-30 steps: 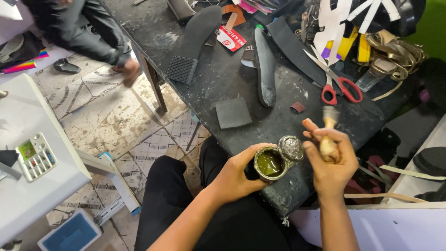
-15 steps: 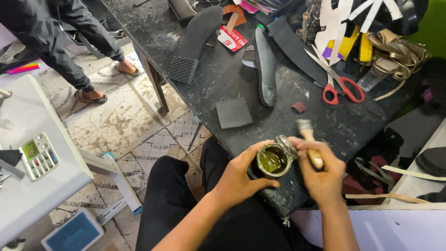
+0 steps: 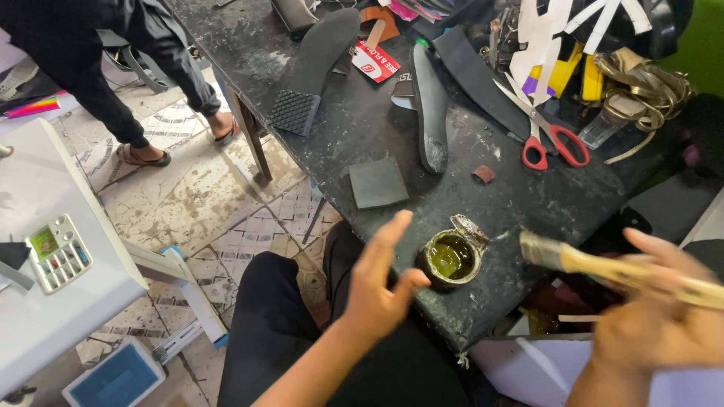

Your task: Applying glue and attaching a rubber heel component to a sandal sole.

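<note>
Black workbench (image 3: 362, 113): left hand (image 3: 377, 286) spread empty beside glue tin (image 3: 449, 260); right hand (image 3: 664, 324) grips brush (image 3: 603, 265).

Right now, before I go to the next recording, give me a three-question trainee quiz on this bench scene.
1. True or false: the left hand grips the tin of yellow-green liquid.
2. What does the right hand hold? A) red-handled scissors B) a wooden-handled brush C) a shoe sole
3. Fill in: the tin stands near the table's ____ edge, beside the person's lap.

Key:
1. False; the hand is open, just beside the tin.
2. B, the brush; the scissors lie on the table.
3. Near (front).
</note>
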